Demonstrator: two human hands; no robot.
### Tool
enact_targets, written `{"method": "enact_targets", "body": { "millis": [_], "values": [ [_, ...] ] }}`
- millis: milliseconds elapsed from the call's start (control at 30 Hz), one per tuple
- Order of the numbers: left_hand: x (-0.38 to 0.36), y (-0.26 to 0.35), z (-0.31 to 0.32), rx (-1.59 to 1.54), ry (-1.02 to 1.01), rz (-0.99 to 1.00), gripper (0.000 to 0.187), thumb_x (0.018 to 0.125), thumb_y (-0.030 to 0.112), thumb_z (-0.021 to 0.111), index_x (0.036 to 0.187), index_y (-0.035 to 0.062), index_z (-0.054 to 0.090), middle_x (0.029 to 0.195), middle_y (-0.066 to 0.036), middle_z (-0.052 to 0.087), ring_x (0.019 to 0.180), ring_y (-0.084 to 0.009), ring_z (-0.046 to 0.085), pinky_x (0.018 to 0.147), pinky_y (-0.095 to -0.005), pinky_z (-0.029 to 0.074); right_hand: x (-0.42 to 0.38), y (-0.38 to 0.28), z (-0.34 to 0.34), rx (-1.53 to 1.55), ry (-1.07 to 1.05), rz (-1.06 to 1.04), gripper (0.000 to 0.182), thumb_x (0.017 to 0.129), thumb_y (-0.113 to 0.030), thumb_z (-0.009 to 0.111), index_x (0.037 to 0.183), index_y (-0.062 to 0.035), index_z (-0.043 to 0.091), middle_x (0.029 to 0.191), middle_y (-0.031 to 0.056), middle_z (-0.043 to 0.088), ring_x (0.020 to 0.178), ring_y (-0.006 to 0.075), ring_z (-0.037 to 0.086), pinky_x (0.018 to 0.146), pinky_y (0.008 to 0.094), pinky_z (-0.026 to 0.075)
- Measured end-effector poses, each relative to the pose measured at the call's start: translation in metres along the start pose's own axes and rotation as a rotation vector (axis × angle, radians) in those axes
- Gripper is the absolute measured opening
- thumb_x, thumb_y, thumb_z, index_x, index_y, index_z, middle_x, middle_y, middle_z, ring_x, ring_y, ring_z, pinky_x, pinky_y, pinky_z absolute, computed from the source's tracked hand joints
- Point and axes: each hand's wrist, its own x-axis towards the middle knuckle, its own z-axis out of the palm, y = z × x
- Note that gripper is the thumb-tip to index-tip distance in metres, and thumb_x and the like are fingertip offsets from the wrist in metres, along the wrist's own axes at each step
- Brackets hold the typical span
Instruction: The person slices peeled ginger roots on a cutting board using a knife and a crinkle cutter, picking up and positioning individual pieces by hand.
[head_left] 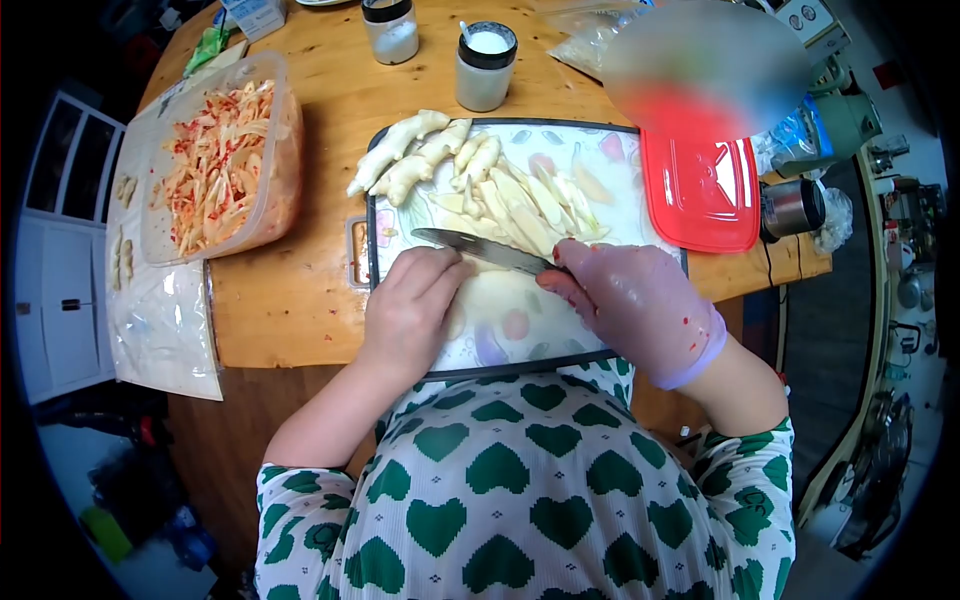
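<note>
My right hand [640,300], in a thin purple glove with red specks, grips a knife [480,248] by its handle. The blade points left across a patterned cutting board [500,330]. My bare left hand [415,300] lies near the blade with its fingers bent together; whatever they hold is hidden. Beyond the blade lies a pile of pale sliced ginger [520,205]. Whole ginger roots [410,160] sit at the board's back left corner.
A clear tub [285,150] of red-flecked shredded food stands at the left. Two black-lidded jars [485,80] [392,40] are behind the board. A red lid [705,200] overlaps its right side, near a dark metal container [790,210].
</note>
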Motion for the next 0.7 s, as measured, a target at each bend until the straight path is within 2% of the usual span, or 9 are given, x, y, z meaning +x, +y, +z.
{"method": "enact_targets", "body": {
  "millis": [133, 233, 333, 433, 533, 633, 700],
  "values": [
    [0.000, -0.001, -0.001, -0.004, -0.002, 0.004, 0.036, 0.076, 0.001, 0.070, 0.111, 0.0017, 0.076, 0.114, -0.011, 0.072, 0.105, -0.0316, 0.069, 0.085, -0.0390, 0.059, -0.006, -0.001, -0.004, -0.063, -0.022, 0.006, 0.027, 0.109, -0.033, 0.060, 0.099, -0.0075, 0.064, 0.079, 0.0180, 0.072, 0.078, 0.0404, 0.074, 0.065, 0.0497, 0.057],
    [0.001, 0.000, -0.001, 0.001, -0.012, 0.002, 0.036, 0.076, 0.002, 0.070, 0.112, 0.0019, 0.076, 0.114, -0.011, 0.072, 0.105, -0.0316, 0.069, 0.085, -0.0386, 0.059, -0.011, -0.003, -0.009, -0.108, -0.019, 0.013, 0.031, 0.109, -0.037, 0.062, 0.097, -0.0082, 0.066, 0.076, 0.0194, 0.070, 0.074, 0.0411, 0.072, 0.064, 0.0490, 0.056],
    [0.001, -0.001, 0.000, 0.009, -0.004, 0.003, 0.036, 0.076, 0.002, 0.070, 0.111, 0.0017, 0.076, 0.114, -0.011, 0.072, 0.105, -0.0316, 0.069, 0.085, -0.0382, 0.059, -0.005, 0.001, -0.003, -0.055, -0.005, -0.026, 0.031, 0.109, -0.036, 0.062, 0.098, -0.0079, 0.065, 0.076, 0.0191, 0.069, 0.073, 0.0418, 0.071, 0.064, 0.0497, 0.055],
    [0.004, 0.003, -0.001, -0.013, 0.017, -0.018, 0.029, 0.075, -0.005, 0.081, 0.103, 0.0011, 0.077, 0.106, -0.013, 0.074, 0.098, -0.0323, 0.071, 0.085, -0.0407, 0.059, 0.020, 0.000, 0.022, 0.010, -0.009, -0.061, 0.027, 0.110, -0.032, 0.058, 0.100, -0.0071, 0.064, 0.082, 0.0185, 0.073, 0.081, 0.0404, 0.074, 0.069, 0.0503, 0.056],
    [0.005, 0.004, -0.002, -0.021, 0.017, -0.027, 0.030, 0.074, -0.006, 0.080, 0.103, 0.0012, 0.077, 0.106, -0.013, 0.074, 0.097, -0.0325, 0.071, 0.084, -0.0406, 0.059, 0.029, -0.003, 0.026, 0.052, 0.066, -0.106, 0.028, 0.110, -0.033, 0.058, 0.101, -0.0075, 0.064, 0.081, 0.0181, 0.072, 0.078, 0.0404, 0.073, 0.069, 0.0501, 0.056],
    [0.006, 0.002, -0.002, -0.041, 0.036, 0.004, 0.031, 0.073, -0.007, 0.080, 0.103, 0.0010, 0.077, 0.107, -0.013, 0.073, 0.096, -0.0328, 0.070, 0.083, -0.0404, 0.058, 0.025, 0.011, 0.030, 0.069, 0.105, -0.076, 0.030, 0.109, -0.035, 0.063, 0.100, -0.0067, 0.064, 0.079, 0.0194, 0.071, 0.078, 0.0426, 0.071, 0.068, 0.0518, 0.055],
    [0.006, 0.000, -0.001, -0.051, 0.042, 0.008, 0.031, 0.073, -0.007, 0.080, 0.103, 0.0008, 0.077, 0.107, -0.013, 0.073, 0.096, -0.0329, 0.070, 0.083, -0.0404, 0.058, 0.018, 0.012, 0.002, 0.199, -0.099, 0.128, 0.030, 0.108, -0.036, 0.063, 0.100, -0.0067, 0.065, 0.081, 0.0198, 0.071, 0.078, 0.0431, 0.071, 0.069, 0.0514, 0.055]
  ]
}}
